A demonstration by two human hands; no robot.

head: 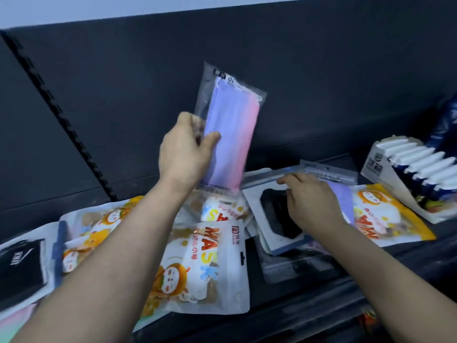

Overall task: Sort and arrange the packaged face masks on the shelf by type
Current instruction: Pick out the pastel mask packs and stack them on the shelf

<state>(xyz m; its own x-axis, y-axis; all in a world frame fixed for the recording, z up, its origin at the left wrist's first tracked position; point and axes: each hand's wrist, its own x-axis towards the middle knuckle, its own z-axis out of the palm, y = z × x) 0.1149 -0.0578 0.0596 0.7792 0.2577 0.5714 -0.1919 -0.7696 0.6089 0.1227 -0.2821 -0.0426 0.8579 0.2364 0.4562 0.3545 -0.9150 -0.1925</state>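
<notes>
Mid-sort, the left hand (183, 154) grips a purple-pink mask pack (230, 129) upright while the right hand (311, 196) rests relaxed fingers on a matching pack (342, 196), likely the next to be gathered.

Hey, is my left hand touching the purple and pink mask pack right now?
Touching. The head view shows the left hand pinching the purple and pink mask pack between thumb and fingers.

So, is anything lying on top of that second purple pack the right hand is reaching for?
Nothing visible lies on it. The right hand rests on the flat purple pack, which overlaps the left edge of the orange cartoon pack. The black mask pack sits close on its left; the hand hides whether they overlap.
</notes>
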